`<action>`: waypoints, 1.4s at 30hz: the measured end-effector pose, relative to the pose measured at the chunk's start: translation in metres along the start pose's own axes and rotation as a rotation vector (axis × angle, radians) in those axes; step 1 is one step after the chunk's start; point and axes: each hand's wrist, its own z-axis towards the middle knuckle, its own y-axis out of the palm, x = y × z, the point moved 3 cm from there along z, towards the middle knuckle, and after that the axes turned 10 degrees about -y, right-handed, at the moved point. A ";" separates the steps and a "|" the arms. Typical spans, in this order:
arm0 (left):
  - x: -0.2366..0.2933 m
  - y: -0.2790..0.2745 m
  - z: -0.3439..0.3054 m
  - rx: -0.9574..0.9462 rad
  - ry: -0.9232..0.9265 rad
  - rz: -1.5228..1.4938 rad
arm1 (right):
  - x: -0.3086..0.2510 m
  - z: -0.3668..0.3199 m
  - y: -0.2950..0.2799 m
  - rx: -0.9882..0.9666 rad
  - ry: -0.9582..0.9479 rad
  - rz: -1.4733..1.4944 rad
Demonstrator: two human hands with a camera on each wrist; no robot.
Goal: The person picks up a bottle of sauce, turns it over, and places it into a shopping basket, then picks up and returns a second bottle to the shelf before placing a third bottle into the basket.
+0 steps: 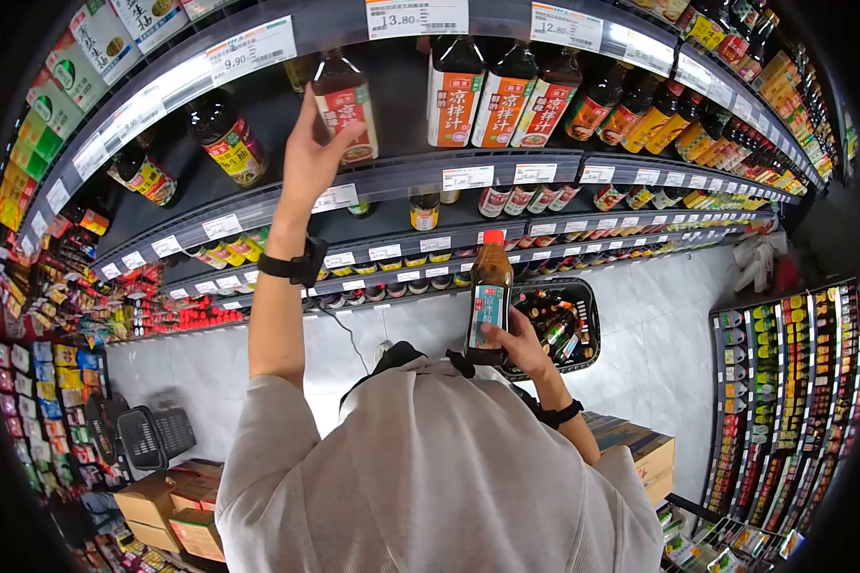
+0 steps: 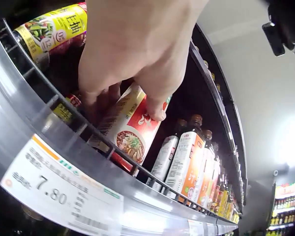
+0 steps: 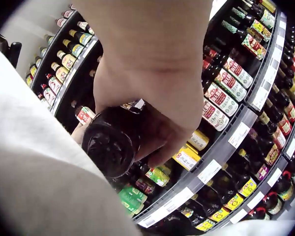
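On the upper shelf my left hand [image 1: 313,158] grips a dark sauce bottle [image 1: 346,110] with a red and white label. The left wrist view shows the thumb of that hand [image 2: 137,54] across the label of the bottle [image 2: 132,125], just behind the shelf's wire rail; the other fingers are partly hidden behind it. In front of my body, my right hand [image 1: 524,346] holds a second sauce bottle [image 1: 490,286], upright, with a red cap and a teal label. Its dark base [image 3: 110,147] faces the right wrist camera, below my right hand [image 3: 152,93].
Three bottles with orange and red labels [image 1: 502,100] stand to the right on the same shelf. A yellow-labelled bottle [image 1: 227,143] is to the left. On the floor sits a black basket [image 1: 594,329] with several bottles. Cardboard boxes [image 1: 153,506] and stacked baskets [image 1: 167,435] lie behind me.
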 end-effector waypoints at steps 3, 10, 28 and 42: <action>0.000 -0.019 -0.002 -0.004 -0.026 0.008 | 0.000 0.007 0.009 -0.032 -0.012 -0.006; 0.002 -0.024 -0.015 0.039 0.004 0.107 | -0.029 0.026 0.040 -0.124 -0.053 -0.152; -0.008 0.055 -0.182 -0.338 -0.284 -0.094 | -0.087 0.074 0.098 -0.360 -0.311 -0.210; -0.009 0.061 -0.185 -0.354 -0.297 -0.066 | -0.077 0.074 0.091 -0.315 -0.290 -0.139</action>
